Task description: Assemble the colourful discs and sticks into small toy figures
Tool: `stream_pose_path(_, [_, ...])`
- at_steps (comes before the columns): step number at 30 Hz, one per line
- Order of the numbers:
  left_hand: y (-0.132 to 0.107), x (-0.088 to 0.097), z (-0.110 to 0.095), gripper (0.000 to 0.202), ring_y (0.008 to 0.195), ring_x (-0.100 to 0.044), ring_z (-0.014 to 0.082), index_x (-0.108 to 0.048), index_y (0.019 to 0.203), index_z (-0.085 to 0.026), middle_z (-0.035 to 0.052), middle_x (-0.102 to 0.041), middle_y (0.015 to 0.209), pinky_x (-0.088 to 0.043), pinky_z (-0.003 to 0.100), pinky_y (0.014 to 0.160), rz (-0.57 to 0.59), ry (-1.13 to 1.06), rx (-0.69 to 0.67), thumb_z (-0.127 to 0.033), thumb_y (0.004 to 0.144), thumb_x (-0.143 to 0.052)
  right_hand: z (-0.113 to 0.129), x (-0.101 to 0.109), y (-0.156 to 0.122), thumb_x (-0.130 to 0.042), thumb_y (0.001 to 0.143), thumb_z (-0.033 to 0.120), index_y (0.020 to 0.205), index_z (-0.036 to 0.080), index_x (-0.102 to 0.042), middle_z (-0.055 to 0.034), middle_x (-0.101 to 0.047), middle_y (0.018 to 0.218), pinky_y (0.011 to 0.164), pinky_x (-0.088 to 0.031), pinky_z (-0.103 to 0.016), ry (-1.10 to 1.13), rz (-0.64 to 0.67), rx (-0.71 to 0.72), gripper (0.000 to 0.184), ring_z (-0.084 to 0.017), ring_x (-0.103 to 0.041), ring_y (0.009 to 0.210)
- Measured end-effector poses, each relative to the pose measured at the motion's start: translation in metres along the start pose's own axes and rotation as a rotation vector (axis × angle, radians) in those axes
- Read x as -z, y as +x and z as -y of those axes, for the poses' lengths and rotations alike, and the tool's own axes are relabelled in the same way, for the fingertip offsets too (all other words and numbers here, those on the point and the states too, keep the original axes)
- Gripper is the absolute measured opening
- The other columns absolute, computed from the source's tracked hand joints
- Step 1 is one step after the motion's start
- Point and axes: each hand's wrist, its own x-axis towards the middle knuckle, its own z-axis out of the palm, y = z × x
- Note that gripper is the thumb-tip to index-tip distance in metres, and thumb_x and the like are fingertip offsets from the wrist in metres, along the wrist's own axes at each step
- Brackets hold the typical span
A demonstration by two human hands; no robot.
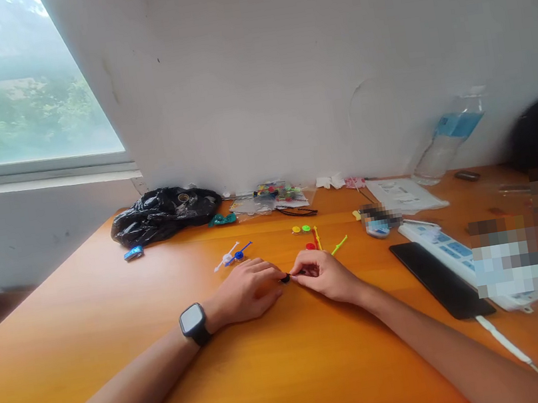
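Observation:
My left hand, with a smartwatch on its wrist, and my right hand rest on the orange table, fingertips meeting. Both pinch a small black part held between them. Just beyond lie small coloured plastic pieces: a white rod and a blue rod with discs, yellow and green discs, a red piece and a lime-green stick.
A black plastic bag and clear packets of coloured parts lie by the wall. At right are a black phone, a white power strip, papers, a water bottle and a blurred-out person.

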Motion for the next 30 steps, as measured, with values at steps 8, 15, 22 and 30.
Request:
stream_pose_path(8, [0.002, 0.002, -0.004, 0.025, 0.100, -0.068, 0.0230, -0.067, 0.121, -0.023, 0.0074, -0.075, 0.106, -0.053, 0.036, 0.089, 0.006, 0.016, -0.010, -0.021, 0.098, -0.060, 0.003, 0.000, -0.001, -0.066, 0.092, 0.024, 0.086, 0.021, -0.069, -0.0004, -0.062, 0.079, 0.061, -0.041, -0.027, -0.026, 0.024, -0.002, 0.007, -0.014, -0.052, 0.067])
stream_pose_path(15, [0.001, 0.000, -0.002, 0.016, 0.093, -0.069, 0.0214, -0.071, 0.111, -0.023, 0.0060, -0.076, 0.099, -0.053, 0.034, 0.084, -0.058, 0.013, 0.012, -0.025, 0.099, -0.061, 0.005, -0.010, 0.000, -0.067, 0.091, 0.021, 0.085, 0.020, -0.070, -0.0004, -0.062, 0.079, 0.062, -0.040, -0.027, -0.008, 0.020, 0.017, 0.007, -0.014, -0.052, 0.067])
stream_pose_path(22, [0.001, 0.000, -0.002, 0.013, 0.091, -0.069, 0.0207, -0.072, 0.105, -0.023, 0.0043, -0.077, 0.096, -0.053, 0.033, 0.083, -0.080, -0.012, 0.033, -0.023, 0.096, -0.064, 0.015, -0.010, -0.003, -0.064, 0.089, 0.013, 0.085, 0.020, -0.069, -0.0001, -0.061, 0.080, 0.062, -0.039, -0.026, -0.082, 0.017, 0.097, 0.010, -0.013, -0.051, 0.068])
stream_pose_path(30, [0.003, 0.004, -0.008, 0.016, 0.092, -0.070, 0.0210, -0.072, 0.107, -0.024, 0.0044, -0.077, 0.100, -0.053, 0.033, 0.082, -0.011, -0.043, 0.094, -0.020, 0.094, -0.064, 0.015, -0.006, -0.003, -0.061, 0.085, 0.006, 0.087, 0.020, -0.070, 0.0000, -0.062, 0.083, 0.064, -0.040, -0.026, -0.107, 0.043, 0.086, 0.017, -0.013, -0.052, 0.069])
